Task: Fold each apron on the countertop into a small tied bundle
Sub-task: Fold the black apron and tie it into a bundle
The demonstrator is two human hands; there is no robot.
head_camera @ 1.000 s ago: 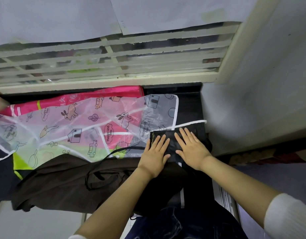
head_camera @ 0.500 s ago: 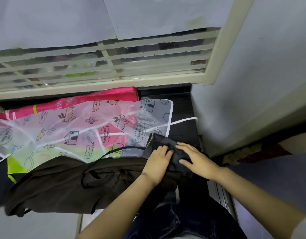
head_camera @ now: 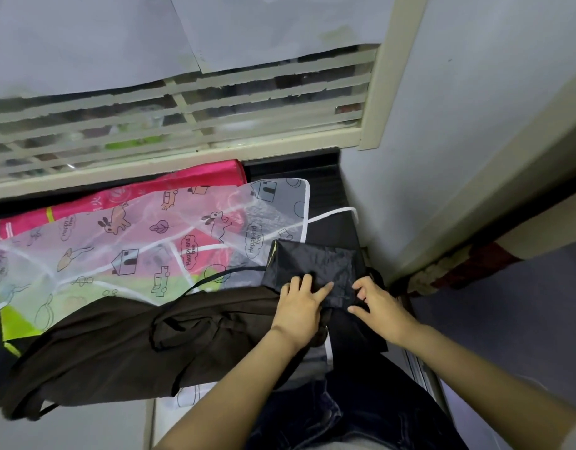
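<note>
Across the countertop, aprons are lying spread. The left hand is pressing straight fingers on a folded black apron; the right hand is pinching its corner.

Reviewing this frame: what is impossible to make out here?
- Head view, black apron: near edge hidden under the left hand and right hand.
- Head view, pink apron: mostly covered by the sheer printed apron.
- Head view, brown apron: left end cut off by the frame edge.
</note>
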